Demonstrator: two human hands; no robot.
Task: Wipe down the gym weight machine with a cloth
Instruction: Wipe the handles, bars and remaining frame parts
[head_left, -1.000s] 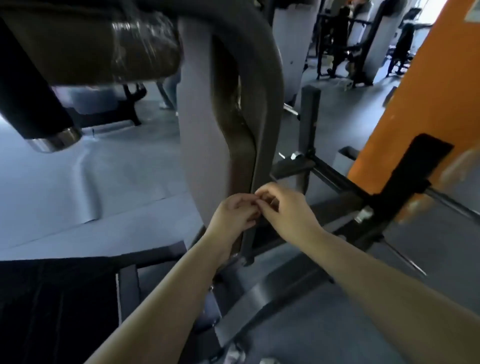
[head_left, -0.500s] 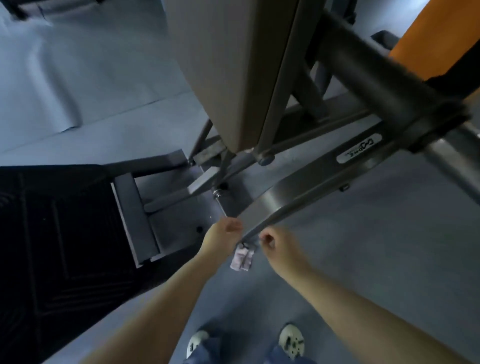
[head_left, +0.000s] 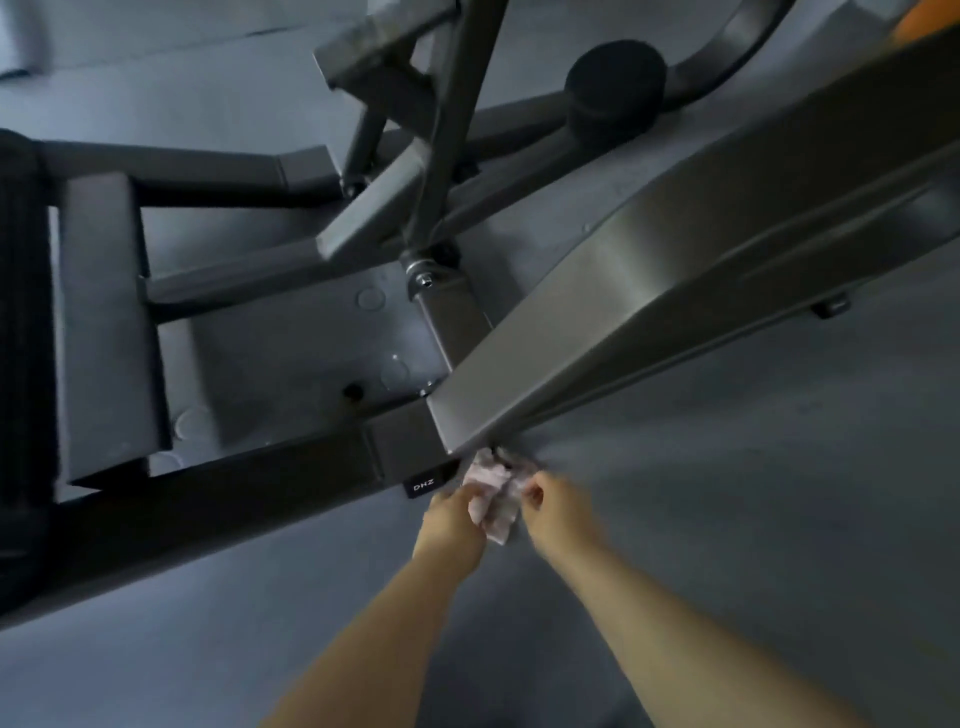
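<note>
Down near the floor, both hands meet on a small crumpled pinkish-white cloth. The left hand grips its left side with curled fingers, and the right hand pinches its right edge. The cloth sits just below the end of the weight machine's wide grey steel beam, its top touching the beam's lower corner, beside a small black DHZ label on the dark base bar. Grey rubber flooring lies underneath.
</note>
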